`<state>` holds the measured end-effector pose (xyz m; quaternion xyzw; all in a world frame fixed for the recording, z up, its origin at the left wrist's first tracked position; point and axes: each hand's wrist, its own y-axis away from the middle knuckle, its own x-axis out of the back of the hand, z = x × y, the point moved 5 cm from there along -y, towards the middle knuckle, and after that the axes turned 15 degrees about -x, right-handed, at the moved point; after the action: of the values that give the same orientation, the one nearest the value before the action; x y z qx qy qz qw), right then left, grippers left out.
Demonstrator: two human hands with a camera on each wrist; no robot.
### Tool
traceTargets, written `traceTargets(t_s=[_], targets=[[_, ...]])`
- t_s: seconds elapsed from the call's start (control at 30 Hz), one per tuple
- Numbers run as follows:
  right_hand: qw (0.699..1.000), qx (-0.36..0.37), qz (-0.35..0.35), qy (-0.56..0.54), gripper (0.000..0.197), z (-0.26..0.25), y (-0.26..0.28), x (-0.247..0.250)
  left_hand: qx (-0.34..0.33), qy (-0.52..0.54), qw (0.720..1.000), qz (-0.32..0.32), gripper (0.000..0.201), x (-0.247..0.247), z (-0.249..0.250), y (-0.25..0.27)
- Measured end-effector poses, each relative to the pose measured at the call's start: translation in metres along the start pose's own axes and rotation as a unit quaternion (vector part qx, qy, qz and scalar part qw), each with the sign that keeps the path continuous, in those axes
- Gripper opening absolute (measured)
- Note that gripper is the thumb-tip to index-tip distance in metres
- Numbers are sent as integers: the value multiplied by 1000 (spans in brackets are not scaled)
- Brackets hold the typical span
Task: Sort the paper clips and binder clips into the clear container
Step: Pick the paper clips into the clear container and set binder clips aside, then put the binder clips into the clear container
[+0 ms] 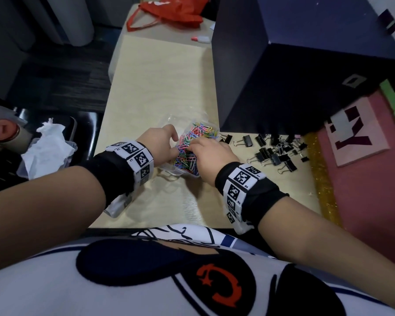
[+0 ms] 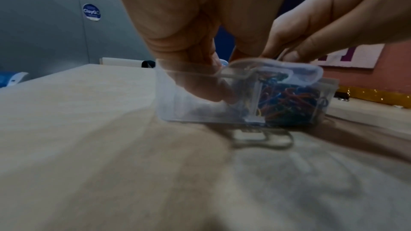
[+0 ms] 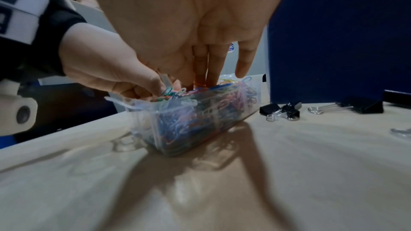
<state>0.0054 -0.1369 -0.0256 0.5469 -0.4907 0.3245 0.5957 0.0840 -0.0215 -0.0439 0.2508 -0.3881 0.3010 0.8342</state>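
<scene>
A clear container (image 1: 171,171) stands mid-table, its right compartment heaped with coloured paper clips (image 1: 201,133). My left hand (image 1: 175,144) curls over the container's left side; in the left wrist view its fingers (image 2: 206,94) reach inside the nearly empty left compartment behind the wall (image 2: 177,111). My right hand (image 1: 198,148) is on top of the pile. Three fingers (image 3: 209,73) point straight down into the clips (image 3: 200,117), while thumb and forefinger pinch a pale paper clip (image 2: 282,55). Black binder clips (image 1: 276,153) (image 3: 280,111) lie loose to the right.
A tall dark blue box (image 1: 294,76) stands just behind the clips. A pink lettered board (image 1: 360,137) and gold glitter strip (image 1: 322,179) border the right. A red bag (image 1: 169,12) lies far back. Crumpled tissue (image 1: 48,147) sits off the left edge.
</scene>
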Motion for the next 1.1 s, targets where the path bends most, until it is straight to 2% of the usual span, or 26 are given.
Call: traceTargets(t_s=[0.17, 0.3, 0.37, 0.5, 0.57, 0.67, 0.77, 0.83, 0.93, 1.0, 1.1], targets=[[993, -48, 51, -93, 41, 13, -10, 8, 12, 21, 1000, 1, 32, -1, 0, 1], [997, -35, 7, -63, 53, 14, -16, 0, 15, 30, 999, -4, 30, -4, 0, 3], [998, -35, 3, -52, 56, 15, -18, 3, 3, 24, 1000, -6, 29, -2, 3, 3], [991, -72, 69, -87, 44, 24, -14, 16, -53, -61, 997, 13, 24, 13, 6, 1], [987, -94, 88, -91, 39, 31, -10, 16, -80, -161, 984, -3, 30, 23, 3, 0], [979, -141, 108, -98, 38, 49, -7, 7, -94, -322, 939, -77, 44, 33, -3, 3], [968, -198, 113, -106, 42, 70, -6, -2, -111, -409, 900, -105, 45, 39, -4, 4], [967, -224, 64, -105, 45, 82, -8, -10, -110, -434, 888, -109, 41, 42, -5, 2], [969, -228, -54, -79, 55, 92, -8, -26, -114, -440, 883, -116, 36, 45, -7, 0], [971, -223, -60, -70, 57, 92, -5, -31, -124, -440, 881, -119, 35, 45, -7, 1], [974, -215, -13, -68, 45, 90, 1, -33, -148, -433, 879, -135, 33, 39, -4, 2]])
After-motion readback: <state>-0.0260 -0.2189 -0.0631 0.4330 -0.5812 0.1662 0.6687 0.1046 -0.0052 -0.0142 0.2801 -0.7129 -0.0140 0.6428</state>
